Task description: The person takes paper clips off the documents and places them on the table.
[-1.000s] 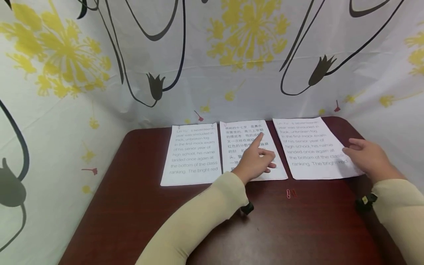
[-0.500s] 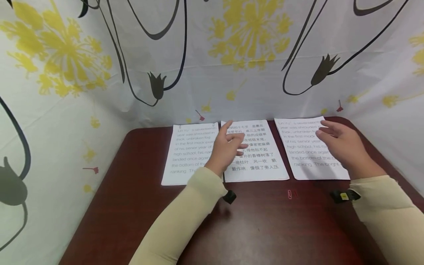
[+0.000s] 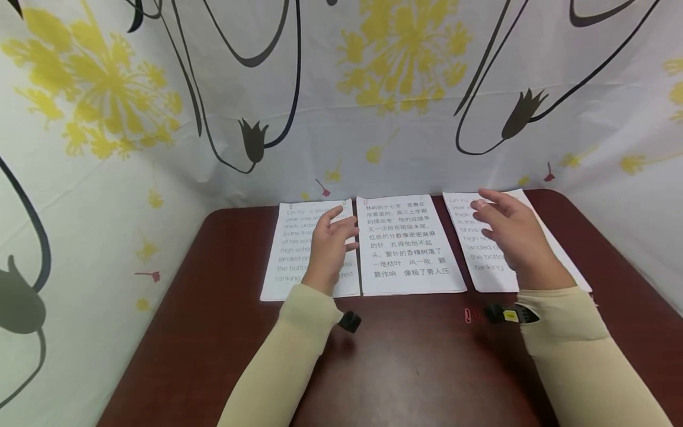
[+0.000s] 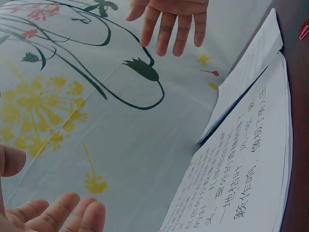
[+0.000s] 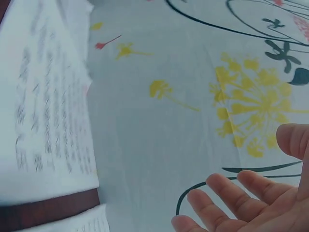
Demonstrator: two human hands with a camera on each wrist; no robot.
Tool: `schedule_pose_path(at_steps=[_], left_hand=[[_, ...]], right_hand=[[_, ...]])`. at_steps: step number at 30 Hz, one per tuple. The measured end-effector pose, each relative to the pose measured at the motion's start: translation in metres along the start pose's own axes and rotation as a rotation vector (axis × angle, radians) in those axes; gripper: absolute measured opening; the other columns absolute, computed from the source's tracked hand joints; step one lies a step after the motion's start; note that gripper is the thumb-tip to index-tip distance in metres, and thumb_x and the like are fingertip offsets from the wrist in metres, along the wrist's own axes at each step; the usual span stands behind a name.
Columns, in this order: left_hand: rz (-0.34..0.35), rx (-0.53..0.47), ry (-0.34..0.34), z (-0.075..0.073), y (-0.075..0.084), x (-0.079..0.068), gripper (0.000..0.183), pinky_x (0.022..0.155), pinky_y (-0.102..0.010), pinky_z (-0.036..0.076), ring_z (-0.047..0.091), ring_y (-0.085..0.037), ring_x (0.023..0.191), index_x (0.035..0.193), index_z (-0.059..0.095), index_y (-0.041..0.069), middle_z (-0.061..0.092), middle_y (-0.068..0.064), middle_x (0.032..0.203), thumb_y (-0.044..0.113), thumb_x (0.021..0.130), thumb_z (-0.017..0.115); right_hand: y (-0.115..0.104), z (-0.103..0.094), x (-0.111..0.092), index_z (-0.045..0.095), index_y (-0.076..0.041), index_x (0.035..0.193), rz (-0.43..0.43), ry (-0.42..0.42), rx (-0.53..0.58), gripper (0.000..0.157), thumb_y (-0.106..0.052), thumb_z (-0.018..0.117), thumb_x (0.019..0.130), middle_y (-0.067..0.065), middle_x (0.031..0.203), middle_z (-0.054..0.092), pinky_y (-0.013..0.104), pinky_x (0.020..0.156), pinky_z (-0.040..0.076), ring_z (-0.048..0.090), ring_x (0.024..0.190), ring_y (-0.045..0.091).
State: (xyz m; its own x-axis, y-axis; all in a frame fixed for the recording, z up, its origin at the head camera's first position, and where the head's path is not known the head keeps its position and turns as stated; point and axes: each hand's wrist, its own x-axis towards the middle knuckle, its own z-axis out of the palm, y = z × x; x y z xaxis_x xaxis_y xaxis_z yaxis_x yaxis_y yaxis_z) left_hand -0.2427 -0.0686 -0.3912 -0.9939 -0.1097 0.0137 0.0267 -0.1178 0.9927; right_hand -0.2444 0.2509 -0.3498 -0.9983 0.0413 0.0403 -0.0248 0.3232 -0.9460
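Three stacks of printed paper lie side by side. My left hand (image 3: 326,252) is raised in front of the left stack (image 3: 272,290), which has English text. In the head view the right hand (image 3: 514,240) covers part of the right stack (image 3: 560,279), also in English. Between them is the middle stack (image 3: 411,284), printed in Chinese, with clips faintly visible along its top edge. Both hands hold nothing; their fingers are relaxed and spread, as the left wrist view of my left hand (image 4: 53,215) and the right wrist view of my right hand (image 5: 241,205) show.
A pink-red paper clip (image 3: 468,315) lies on the dark red-brown table (image 3: 405,367) before the stacks, with a darker red one partly hidden beside it. A white cloth (image 3: 320,130) with yellow flowers and dark stems hangs behind the table and on both sides.
My left hand has moved left, from pointing over the middle stack to the left stack. The right hand has left the right stack's right edge and moved left and up over it.
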Motion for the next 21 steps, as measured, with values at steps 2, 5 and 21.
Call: schedule_pose_path(at_steps=[2, 5, 21], left_hand=[[-0.009, -0.002, 0.015, -0.003, -0.002, 0.001, 0.056, 0.097, -0.040, 0.060, 0.068, -0.028, 0.125, 0.154, 0.051, 0.023, 0.069, -0.006, 0.140, 0.016, 0.100, 0.063], [-0.029, 0.001, 0.021, -0.004, -0.004, 0.002, 0.054, 0.104, -0.043, 0.056, 0.065, -0.027, 0.129, 0.153, 0.053, 0.024, 0.068, -0.003, 0.140, 0.017, 0.100, 0.062], [-0.188, 0.027, -0.117, 0.000, -0.027, 0.004, 0.057, 0.123, -0.048, 0.041, 0.052, -0.029, 0.145, 0.159, 0.045, 0.018, 0.052, -0.015, 0.158, 0.031, 0.105, 0.059]], right_hand=[[0.001, 0.003, 0.000, 0.027, -0.010, 0.168, 0.003, -0.009, 0.027, 0.068, -0.043, 0.046, 0.111, 0.027, 0.164, 0.040, 0.069, 0.120, 0.033, 0.040, 0.151, 0.044], [0.003, 0.006, 0.001, 0.026, -0.010, 0.168, 0.012, -0.022, 0.026, 0.070, -0.045, 0.045, 0.111, 0.027, 0.164, 0.040, 0.068, 0.121, 0.032, 0.039, 0.152, 0.044], [0.014, 0.022, 0.000, 0.024, -0.006, 0.168, 0.057, -0.132, 0.055, 0.069, -0.043, 0.043, 0.112, 0.028, 0.163, 0.040, 0.069, 0.121, 0.031, 0.036, 0.152, 0.049]])
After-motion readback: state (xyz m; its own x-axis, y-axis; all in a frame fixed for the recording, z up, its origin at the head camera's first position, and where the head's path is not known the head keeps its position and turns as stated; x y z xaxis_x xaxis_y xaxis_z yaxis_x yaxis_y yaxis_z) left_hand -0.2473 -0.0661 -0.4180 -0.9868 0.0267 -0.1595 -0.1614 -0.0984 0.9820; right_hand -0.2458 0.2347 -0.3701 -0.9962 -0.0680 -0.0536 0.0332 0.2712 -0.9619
